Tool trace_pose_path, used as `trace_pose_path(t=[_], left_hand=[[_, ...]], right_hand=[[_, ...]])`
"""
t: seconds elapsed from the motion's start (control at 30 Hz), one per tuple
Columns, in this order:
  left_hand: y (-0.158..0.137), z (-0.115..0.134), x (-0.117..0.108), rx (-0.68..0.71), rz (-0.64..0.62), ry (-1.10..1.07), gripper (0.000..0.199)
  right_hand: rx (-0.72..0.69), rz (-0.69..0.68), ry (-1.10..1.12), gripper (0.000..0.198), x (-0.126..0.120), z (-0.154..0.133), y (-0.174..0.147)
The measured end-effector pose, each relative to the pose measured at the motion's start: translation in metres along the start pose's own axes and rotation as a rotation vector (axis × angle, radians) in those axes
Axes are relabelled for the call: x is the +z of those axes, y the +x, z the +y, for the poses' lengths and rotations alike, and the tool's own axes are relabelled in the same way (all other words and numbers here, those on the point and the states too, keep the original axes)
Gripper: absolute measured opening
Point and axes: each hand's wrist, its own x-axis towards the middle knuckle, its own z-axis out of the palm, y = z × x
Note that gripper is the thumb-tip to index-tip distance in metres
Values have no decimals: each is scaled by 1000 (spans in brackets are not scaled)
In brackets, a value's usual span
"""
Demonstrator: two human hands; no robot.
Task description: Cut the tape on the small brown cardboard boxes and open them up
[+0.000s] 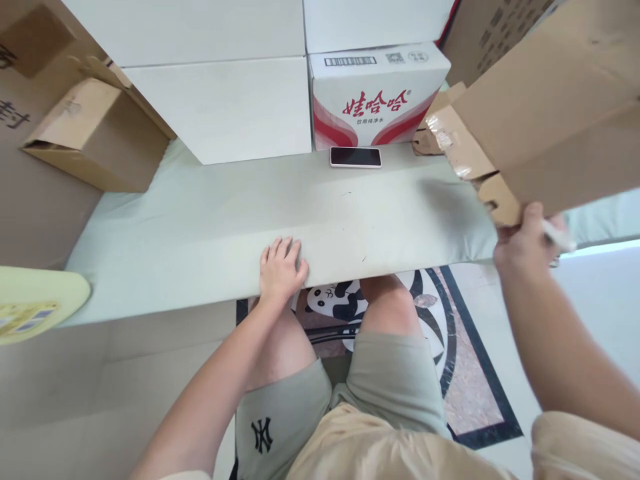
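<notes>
Left hand (281, 268) palm down at the front of the pale-green tabletop (230, 220), fingers slightly spread. Right hand (525, 243) clasps the lower corner of a brown carton (565, 127) at far right; blurred white item (559, 235) beside its fingers. Carton tilted, flaps ragged, clear-taped. Panda-patterned floor (327, 303) below; phone (355, 157) before red-and-white box (375, 103).

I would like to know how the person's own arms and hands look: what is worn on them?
The left hand and the right hand wear no gloves. The left forearm and right forearm are uncovered. The right sleeve is short, plain and beige; only a pale edge of the left sleeve shows.
</notes>
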Motion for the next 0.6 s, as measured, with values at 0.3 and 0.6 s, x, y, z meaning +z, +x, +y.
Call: trace_pose_path(t=[0.3,0.6], left_hand=[[1,1,1,6,-5,7,56],[1,-1,0,14,11,18,54]], right_hand=[[264,-159,10,36,-62,39,-100],[19,-66,-154,29,-62,26,-92]])
